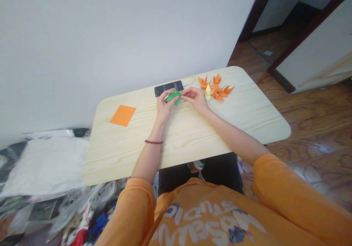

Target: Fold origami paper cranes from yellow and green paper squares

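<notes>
A small folded green paper [174, 97] is held just above the light wooden table [192, 136], near its far edge. My left hand [164, 104] pinches its left side and my right hand [195, 98] pinches its right side; both have fingers closed on the paper. Just right of my right hand lie several folded orange paper figures [218, 88] and one pale yellow figure [208, 91]. A flat orange paper sheet [123, 115] lies on the table to the left, apart from my hands.
A black phone [168, 88] with a cable [188, 80] lies at the table's far edge against the white wall. Plastic bags and clutter [46, 180] fill the floor on the left. Wooden floor and a doorway [283, 33] are to the right.
</notes>
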Demonstrator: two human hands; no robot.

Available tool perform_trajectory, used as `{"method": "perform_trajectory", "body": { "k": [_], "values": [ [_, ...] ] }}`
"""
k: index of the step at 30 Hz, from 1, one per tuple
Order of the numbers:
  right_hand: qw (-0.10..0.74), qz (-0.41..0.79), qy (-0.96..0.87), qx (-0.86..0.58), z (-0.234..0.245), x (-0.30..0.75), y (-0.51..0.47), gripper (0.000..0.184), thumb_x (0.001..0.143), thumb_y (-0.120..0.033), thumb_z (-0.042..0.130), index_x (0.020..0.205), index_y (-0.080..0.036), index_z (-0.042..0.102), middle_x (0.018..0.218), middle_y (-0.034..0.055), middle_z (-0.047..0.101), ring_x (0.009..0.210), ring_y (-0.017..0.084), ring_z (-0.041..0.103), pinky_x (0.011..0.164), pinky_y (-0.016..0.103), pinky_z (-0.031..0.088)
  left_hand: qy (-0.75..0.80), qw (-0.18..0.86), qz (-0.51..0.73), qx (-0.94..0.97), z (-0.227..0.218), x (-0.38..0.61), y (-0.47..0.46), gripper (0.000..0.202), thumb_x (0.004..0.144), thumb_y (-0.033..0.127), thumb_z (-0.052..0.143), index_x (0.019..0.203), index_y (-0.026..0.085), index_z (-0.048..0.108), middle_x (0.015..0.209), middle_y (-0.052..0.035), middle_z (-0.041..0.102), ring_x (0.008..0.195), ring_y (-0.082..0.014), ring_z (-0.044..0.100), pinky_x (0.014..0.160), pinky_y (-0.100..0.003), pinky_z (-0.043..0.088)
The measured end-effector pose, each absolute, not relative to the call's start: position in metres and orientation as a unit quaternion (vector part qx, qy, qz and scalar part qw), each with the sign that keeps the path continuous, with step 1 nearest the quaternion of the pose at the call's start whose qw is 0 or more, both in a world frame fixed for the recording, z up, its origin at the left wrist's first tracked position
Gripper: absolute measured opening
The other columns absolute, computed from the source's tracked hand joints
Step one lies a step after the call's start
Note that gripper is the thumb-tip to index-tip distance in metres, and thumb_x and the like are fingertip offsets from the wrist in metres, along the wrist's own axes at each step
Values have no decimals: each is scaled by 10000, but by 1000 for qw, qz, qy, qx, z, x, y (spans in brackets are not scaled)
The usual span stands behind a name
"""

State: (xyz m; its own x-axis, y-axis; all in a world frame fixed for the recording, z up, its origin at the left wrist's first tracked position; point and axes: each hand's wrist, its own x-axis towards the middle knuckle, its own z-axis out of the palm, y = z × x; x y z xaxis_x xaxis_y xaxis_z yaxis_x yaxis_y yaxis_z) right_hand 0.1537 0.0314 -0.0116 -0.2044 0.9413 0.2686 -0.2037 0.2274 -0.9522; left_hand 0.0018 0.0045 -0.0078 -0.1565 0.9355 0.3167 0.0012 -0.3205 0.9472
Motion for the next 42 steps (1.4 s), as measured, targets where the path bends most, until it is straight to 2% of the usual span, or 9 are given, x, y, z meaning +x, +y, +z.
{"method": "perform_trajectory", "body": {
  "k": [3, 5, 12, 18, 23, 30, 37, 42],
  "values": [
    [533, 537, -570, -321, -10, 154, 30, 291, 594, -362, 800, 753, -187, 630, 777, 9, 671, 732, 140, 630, 780, 319, 539, 453, 446, 607, 477, -12, 0, 7, 256, 630, 335, 806, 807, 187, 696, 839, -17, 715, 830, -153, 660, 807, -278, 506],
    [526, 539, -578, -313, -9, 155, 29, 281, 624, -366, 781, 797, -190, 648, 825, 20, 688, 773, 146, 640, 807, 324, 538, 442, 505, 607, 425, -12, 0, 8, 238, 641, 327, 803, 805, 185, 705, 795, -6, 715, 768, -134, 660, 793, -272, 514],
    [520, 522, -605, -302, -7, 157, 28, 271, 646, -349, 761, 833, -191, 645, 841, 19, 677, 764, 138, 615, 748, 303, 525, 412, 637, 568, 319, -3, 2, 3, 49, 758, 147, 714, 805, 162, 714, 872, -28, 736, 863, -122, 682, 965, -286, 491],
    [516, 531, -595, -312, -5, 156, 27, 304, 603, -376, 773, 785, -196, 611, 774, -7, 630, 737, 128, 578, 719, 282, 495, 422, 661, 546, 296, -4, 2, 3, 94, 831, 111, 623, 831, 160, 703, 910, -33, 735, 996, -130, 671, 1028, -281, 473],
    [511, 531, -609, -294, -4, 156, 27, 284, 627, -356, 756, 761, -199, 562, 760, -22, 581, 727, 113, 543, 708, 260, 468, 416, 673, 527, 311, -5, 0, 3, 75, 821, 128, 641, 847, 159, 705, 908, -35, 736, 947, -124, 684, 991, -265, 500],
    [501, 527, -625, -282, -5, 156, 27, 262, 640, -318, 734, 748, -197, 528, 733, -34, 538, 691, 97, 499, 673, 236, 430, 406, 687, 517, 310, -2, 0, 1, 71, 805, 113, 655, 836, 152, 706, 839, -22, 734, 768, -92, 686, 920, -240, 532],
    [498, 531, -619, -294, -2, 156, 25, 280, 628, -346, 739, 759, -201, 538, 742, -29, 557, 696, 101, 512, 683, 245, 443, 414, 688, 520, 291, -3, -1, 3, 148, 841, 82, 592, 840, 161, 718, 879, -25, 737, 842, -89, 690, 976, -228, 489],
    [503, 532, -613, -297, -3, 156, 25, 298, 616, -370, 749, 752, -201, 545, 745, -24, 566, 703, 105, 519, 695, 251, 453, 411, 686, 521, 299, -5, -1, 3, 116, 833, 102, 615, 831, 168, 711, 873, -22, 736, 842, -92, 692, 957, -223, 501]
  ]
}}
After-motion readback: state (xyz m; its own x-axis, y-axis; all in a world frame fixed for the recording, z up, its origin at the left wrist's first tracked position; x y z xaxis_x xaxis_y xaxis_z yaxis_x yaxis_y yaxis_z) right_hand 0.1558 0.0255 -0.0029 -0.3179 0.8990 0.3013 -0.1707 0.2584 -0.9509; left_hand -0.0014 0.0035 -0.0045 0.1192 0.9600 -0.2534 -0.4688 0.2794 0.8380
